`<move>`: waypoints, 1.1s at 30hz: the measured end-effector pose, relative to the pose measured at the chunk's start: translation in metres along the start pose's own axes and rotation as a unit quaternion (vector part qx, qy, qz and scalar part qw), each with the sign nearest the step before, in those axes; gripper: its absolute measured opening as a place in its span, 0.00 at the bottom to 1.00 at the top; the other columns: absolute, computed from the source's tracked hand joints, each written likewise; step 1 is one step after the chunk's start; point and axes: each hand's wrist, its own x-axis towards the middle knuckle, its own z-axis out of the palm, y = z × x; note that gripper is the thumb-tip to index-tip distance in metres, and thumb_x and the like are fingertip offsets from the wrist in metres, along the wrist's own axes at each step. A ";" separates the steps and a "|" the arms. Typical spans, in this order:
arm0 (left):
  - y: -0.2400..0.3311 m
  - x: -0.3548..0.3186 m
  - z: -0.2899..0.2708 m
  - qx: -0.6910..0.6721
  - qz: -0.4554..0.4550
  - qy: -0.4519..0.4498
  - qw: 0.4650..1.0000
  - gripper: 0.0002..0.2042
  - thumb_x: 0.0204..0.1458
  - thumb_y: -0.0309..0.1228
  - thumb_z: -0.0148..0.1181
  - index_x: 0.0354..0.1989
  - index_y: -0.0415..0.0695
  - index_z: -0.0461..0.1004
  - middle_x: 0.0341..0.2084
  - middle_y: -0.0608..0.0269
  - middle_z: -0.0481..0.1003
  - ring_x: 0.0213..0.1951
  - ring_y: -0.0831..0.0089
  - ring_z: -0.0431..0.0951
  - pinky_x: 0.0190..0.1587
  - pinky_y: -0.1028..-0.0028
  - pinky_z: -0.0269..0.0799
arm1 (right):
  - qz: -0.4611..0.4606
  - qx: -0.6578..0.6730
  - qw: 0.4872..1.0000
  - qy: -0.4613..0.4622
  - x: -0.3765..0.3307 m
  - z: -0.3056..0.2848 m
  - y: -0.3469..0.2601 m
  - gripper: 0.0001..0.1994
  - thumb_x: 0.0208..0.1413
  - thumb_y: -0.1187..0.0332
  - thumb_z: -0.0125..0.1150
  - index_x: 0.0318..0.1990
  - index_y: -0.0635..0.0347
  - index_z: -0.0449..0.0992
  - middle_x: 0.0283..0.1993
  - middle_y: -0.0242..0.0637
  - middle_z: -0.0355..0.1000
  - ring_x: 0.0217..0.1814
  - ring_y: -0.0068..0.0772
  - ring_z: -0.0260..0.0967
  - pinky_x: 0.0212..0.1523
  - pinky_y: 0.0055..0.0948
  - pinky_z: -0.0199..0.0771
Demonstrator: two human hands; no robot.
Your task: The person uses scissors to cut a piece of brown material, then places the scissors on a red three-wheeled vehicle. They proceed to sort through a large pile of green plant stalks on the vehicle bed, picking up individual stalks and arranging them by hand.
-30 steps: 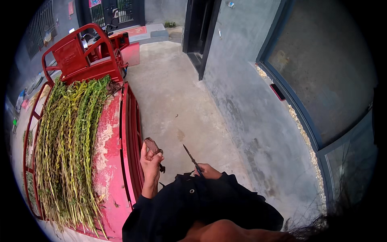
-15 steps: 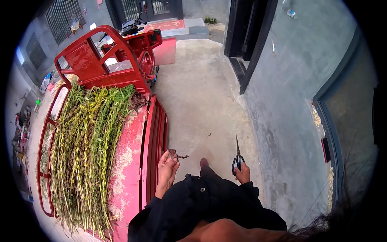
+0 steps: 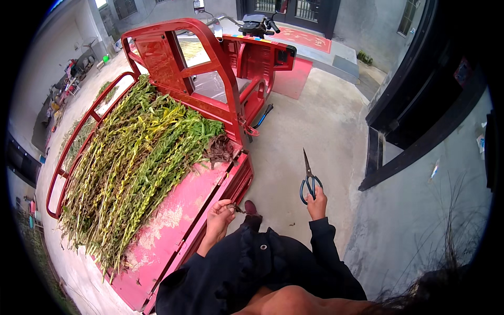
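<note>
My right hand (image 3: 316,202) grips a pair of scissors (image 3: 308,177) with blue-black handles, blades closed and pointing up, over the concrete floor. My left hand (image 3: 221,216) rests by the side wall of the red cart bed (image 3: 181,210), fingers curled around a small dark bit I cannot identify. A thick heap of long green and yellow plant stalks (image 3: 128,163) lies lengthwise across the bed, to the left of my left hand. A clump of dark brown roots (image 3: 218,148) sits at the heap's near end. Dark sleeves cover both my forearms.
The bed belongs to a red three-wheeled cart, with its frame (image 3: 181,58) and handlebars (image 3: 260,23) at the far end. A dark doorway and frame (image 3: 420,121) stand to the right. A red mat (image 3: 304,38) lies by a far door. Clutter lines the left wall.
The view has swung left and up, bringing the whole cart into sight. My right hand with the scissors has risen slightly; my left hand stays at the cart's side wall.
</note>
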 end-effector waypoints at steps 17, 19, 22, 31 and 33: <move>0.098 0.227 0.027 -0.078 0.141 0.271 0.949 0.10 0.44 0.15 0.53 0.35 0.42 0.70 0.27 0.64 0.74 0.26 0.79 0.74 0.27 0.82 0.73 | -0.281 0.018 0.948 -0.149 0.485 0.392 -0.083 0.10 0.39 0.80 0.53 0.30 0.60 0.62 0.27 0.46 0.66 0.32 0.51 0.65 0.33 0.42 0.65; 0.101 0.237 0.038 -0.096 0.161 0.322 0.928 0.10 0.44 0.16 0.54 0.35 0.42 0.70 0.28 0.64 0.74 0.27 0.79 0.74 0.27 0.82 0.73 | -0.286 0.002 0.941 -0.178 0.516 0.457 -0.064 0.07 0.41 0.79 0.51 0.30 0.60 0.64 0.26 0.50 0.66 0.31 0.53 0.66 0.33 0.44 0.66; 0.108 0.247 0.066 -0.070 0.187 0.411 0.889 0.10 0.44 0.15 0.53 0.35 0.40 0.70 0.28 0.63 0.75 0.28 0.79 0.75 0.27 0.82 0.73 | -0.247 -0.058 0.934 -0.251 0.537 0.537 -0.045 0.09 0.41 0.77 0.53 0.32 0.61 0.64 0.29 0.53 0.66 0.32 0.55 0.67 0.33 0.44 0.69; 0.111 0.303 0.146 -0.021 0.178 0.549 0.816 0.05 0.46 0.19 0.56 0.32 0.39 0.71 0.23 0.63 0.73 0.24 0.79 0.72 0.27 0.83 0.69 | -0.227 -0.087 0.911 -0.332 0.550 0.631 0.000 0.12 0.41 0.77 0.54 0.37 0.59 0.65 0.35 0.50 0.64 0.39 0.50 0.66 0.35 0.41 0.70; 0.112 0.309 0.159 -0.020 0.185 0.560 0.807 0.04 0.46 0.20 0.56 0.31 0.39 0.71 0.22 0.63 0.73 0.24 0.79 0.72 0.28 0.83 0.69 | -0.218 -0.121 0.901 -0.355 0.546 0.626 0.004 0.08 0.46 0.75 0.50 0.36 0.58 0.66 0.35 0.45 0.65 0.41 0.47 0.65 0.34 0.39 0.71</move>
